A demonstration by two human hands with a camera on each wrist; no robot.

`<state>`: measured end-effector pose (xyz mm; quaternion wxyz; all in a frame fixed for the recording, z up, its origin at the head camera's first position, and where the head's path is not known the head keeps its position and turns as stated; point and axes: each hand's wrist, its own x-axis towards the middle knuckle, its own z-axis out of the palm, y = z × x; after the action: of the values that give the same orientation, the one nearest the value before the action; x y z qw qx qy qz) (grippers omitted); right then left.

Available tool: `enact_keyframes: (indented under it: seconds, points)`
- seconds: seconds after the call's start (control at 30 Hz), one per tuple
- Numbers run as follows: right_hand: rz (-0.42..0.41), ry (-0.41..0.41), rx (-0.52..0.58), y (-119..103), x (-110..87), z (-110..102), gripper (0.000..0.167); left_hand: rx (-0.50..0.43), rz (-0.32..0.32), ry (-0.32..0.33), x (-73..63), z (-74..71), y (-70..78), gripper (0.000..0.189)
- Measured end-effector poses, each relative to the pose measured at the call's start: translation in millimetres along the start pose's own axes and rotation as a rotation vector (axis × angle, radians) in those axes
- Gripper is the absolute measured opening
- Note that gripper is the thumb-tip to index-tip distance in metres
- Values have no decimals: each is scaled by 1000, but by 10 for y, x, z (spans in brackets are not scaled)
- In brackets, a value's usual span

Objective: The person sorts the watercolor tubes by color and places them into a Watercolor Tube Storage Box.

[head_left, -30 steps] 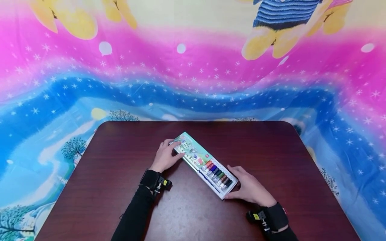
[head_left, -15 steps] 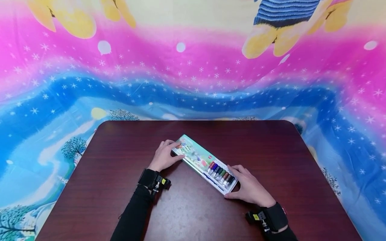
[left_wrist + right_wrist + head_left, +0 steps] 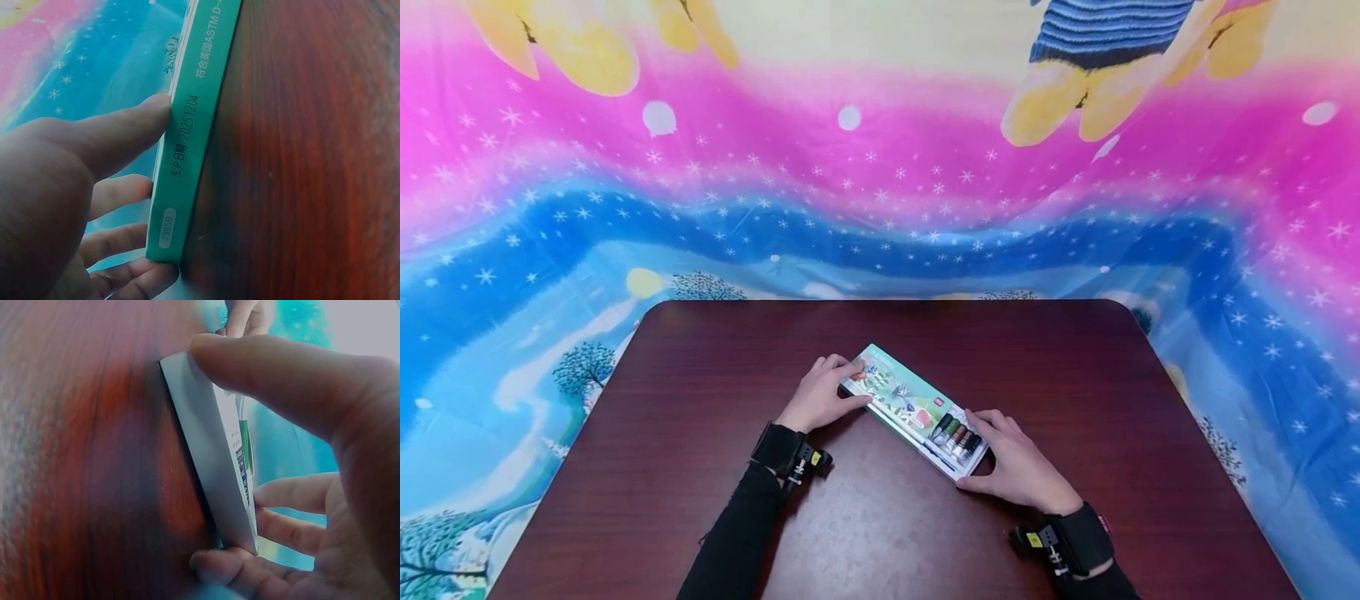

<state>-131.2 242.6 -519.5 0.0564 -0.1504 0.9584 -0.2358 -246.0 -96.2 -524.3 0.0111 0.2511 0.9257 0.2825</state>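
Observation:
A flat box of paint tubes lies slantwise across the table in the head view. Its green floral cover sleeve (image 3: 904, 395) hides most of the white tray (image 3: 206, 450). Several dark paint tubes (image 3: 955, 435) show at the uncovered right end. My left hand (image 3: 822, 397) grips the far left end of the sleeve, thumb along the near edge and fingers on the far side. At the opposite end, my right hand (image 3: 1021, 465) holds the tray between thumb and fingers. The sleeve's green side (image 3: 187, 144) carries printed text in the left wrist view.
The dark red-brown wooden table (image 3: 715, 500) has rounded far corners. Behind it hangs a colourful printed cloth (image 3: 880, 183) that also runs down both sides. Each wrist wears a black strap with a small camera.
The cover sleeve has slid toward the right hand over the tray, so fewer paint tubes show. My left hand has moved slightly right with it; the right hand has stayed nearly still.

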Motion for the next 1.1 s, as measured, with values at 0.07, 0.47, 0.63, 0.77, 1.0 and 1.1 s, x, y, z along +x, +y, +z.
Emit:
enact_keyframes:
  seconds: [0.07, 0.47, 0.63, 0.77, 1.0, 1.1]
  points:
    - [3, 4, 2, -4, 2, 7, 103, -5, 4, -6, 2, 9, 5, 66]
    - [36, 30, 38, -1, 36, 38, 106, -23, 40, -42, -6, 53, 114, 68]
    - [39, 36, 38, 7, 46, 55, 108, -36, 58, -93, -4, 100, 195, 69]
    - [33, 46, 44, 4, 63, 70, 109, -46, 68, -102, -10, 128, 259, 68]
    - [27, 63, 64, -1, 68, 84, 111, -8, 86, -131, -3, 171, 369, 70]
    - [23, 72, 69, -5, 64, 85, 111, 22, 93, -137, 8, 182, 402, 71]
